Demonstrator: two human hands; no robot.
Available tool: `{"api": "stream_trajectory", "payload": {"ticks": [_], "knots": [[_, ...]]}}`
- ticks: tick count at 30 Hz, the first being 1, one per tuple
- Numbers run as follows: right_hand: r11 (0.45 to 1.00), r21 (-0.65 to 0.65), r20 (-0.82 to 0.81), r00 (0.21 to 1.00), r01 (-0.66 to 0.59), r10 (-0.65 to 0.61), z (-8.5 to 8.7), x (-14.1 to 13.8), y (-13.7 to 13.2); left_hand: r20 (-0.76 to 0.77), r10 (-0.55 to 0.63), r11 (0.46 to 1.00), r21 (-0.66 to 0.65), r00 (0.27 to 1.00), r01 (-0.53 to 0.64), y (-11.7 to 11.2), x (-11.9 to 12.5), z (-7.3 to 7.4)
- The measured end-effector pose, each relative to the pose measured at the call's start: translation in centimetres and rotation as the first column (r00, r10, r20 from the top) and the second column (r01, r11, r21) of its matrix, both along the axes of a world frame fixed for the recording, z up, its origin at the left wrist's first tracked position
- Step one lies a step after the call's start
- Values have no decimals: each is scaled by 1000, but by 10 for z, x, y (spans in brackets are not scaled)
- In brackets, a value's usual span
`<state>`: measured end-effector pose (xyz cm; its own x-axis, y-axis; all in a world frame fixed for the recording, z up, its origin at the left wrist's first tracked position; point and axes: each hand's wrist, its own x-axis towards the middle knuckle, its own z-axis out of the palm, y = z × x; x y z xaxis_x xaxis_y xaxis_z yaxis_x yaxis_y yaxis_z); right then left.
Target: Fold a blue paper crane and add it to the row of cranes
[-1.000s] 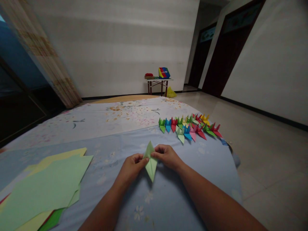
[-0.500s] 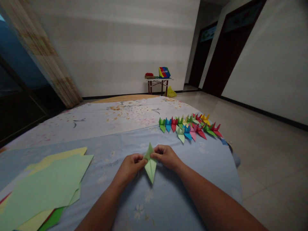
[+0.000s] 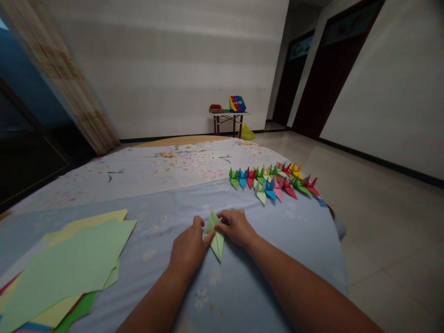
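A pale green folded paper (image 3: 217, 243), a long diamond with a crease down its middle, lies between my hands just over the blue cloth. My left hand (image 3: 190, 244) is at its left edge, the thumb pressed on the paper and the index finger raised and bent. From the right, my right hand (image 3: 237, 225) pinches the paper's other edge between thumb and fingers. Beyond my right hand stand several folded paper cranes (image 3: 261, 190) in green, blue, red, pink and yellow, set in rows.
A stack of coloured paper sheets (image 3: 69, 263), pale green on top, lies on the left of the table. The round table (image 3: 166, 196) has a blue cloth over a white floral one. A small side table (image 3: 229, 114) with a colourful box (image 3: 237, 104) stands by the wall.
The folded paper has dropped slightly toward the cloth. My left hand has turned, its index finger lifting off the paper while the thumb stays. My right hand keeps its pinch.
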<state>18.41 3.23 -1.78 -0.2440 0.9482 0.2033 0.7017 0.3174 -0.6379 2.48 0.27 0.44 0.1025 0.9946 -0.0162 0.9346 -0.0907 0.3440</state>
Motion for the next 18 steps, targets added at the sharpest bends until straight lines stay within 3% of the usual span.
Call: {"api": "stream_trajectory", "payload": {"ticks": [3,7,12,18], "knots": [[1000,20,49,999,7,-8,-1,-1,0,-70,-36,996,83,997,41,-7,2,1],[999,39,89,996,18,-21,-2,-1,-1,-165,-154,958,218,974,188,-19,9,2],[999,38,130,991,11,-16,-1,-1,-2,-269,-213,944,192,939,269,-36,17,1],[998,56,110,993,31,-37,-1,-1,-2,-283,-228,941,181,932,286,-47,17,-8]]}}
